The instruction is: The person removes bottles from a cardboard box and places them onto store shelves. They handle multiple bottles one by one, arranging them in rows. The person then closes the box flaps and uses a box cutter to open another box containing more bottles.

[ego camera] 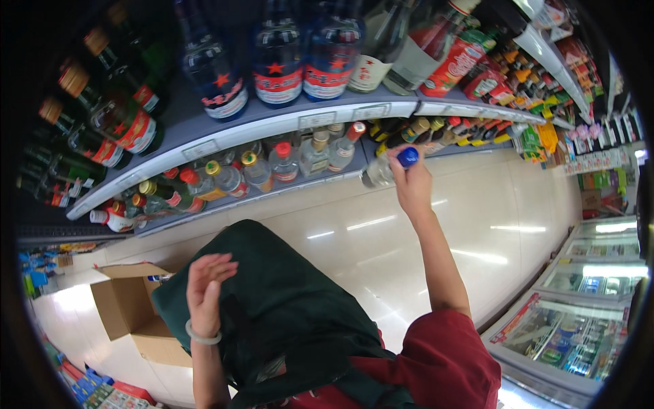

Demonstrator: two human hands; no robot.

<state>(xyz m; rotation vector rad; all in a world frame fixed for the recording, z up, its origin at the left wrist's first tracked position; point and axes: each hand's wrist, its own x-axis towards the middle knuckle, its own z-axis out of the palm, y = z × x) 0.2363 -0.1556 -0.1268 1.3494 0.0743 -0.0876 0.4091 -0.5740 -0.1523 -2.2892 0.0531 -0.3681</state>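
Observation:
My right hand (415, 185) grips a clear glass bottle (379, 173) with a blue cap (407, 157), tilted in front of the lower shelf. My left hand (208, 291) is raised over the dark green apron (286, 286), its fingers apart and nothing in it. Along the lower shelf stand clear bottles with red and gold caps, among them a red-capped bottle (284, 163) and a white-labelled bottle (343, 148). Behind my left side, an opened cardboard box (120, 304) sits on the floor, with a blue-capped item (153, 278) partly visible inside.
Dark blue bottles (278, 61) and green bottles (125, 120) fill the upper shelf, whose white front edge (306, 122) juts out above the lower one. Sauce bottles (449, 128) continue to the right. Glass-topped freezers (557, 332) line the right side of the tiled floor (368, 245).

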